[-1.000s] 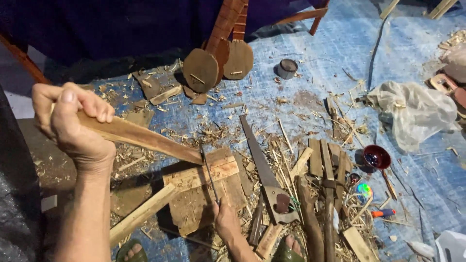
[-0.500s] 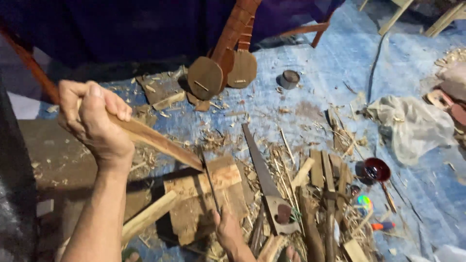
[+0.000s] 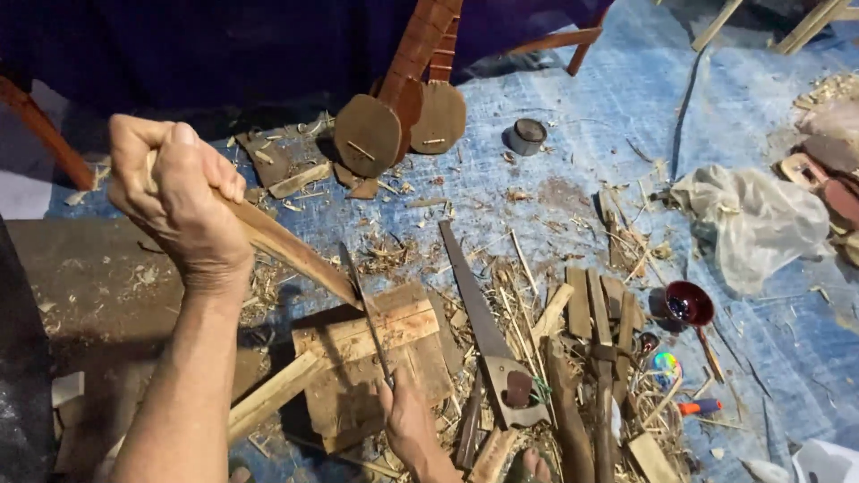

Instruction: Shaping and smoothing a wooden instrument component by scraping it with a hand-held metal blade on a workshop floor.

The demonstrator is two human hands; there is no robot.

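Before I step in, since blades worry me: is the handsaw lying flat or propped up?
Lying flat: the handsaw rests on the shavings-strewn blue tarp, handle nearest the person.

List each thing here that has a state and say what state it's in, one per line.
left hand: closed around the wooden stick
wooden stick: slanted, lower tip on the wood block
right hand: gripping the knife
knife: blade against the stick's tip
wood block: flat on the floor
handsaw: lying flat, unheld
small tin: upright
plastic bag: crumpled
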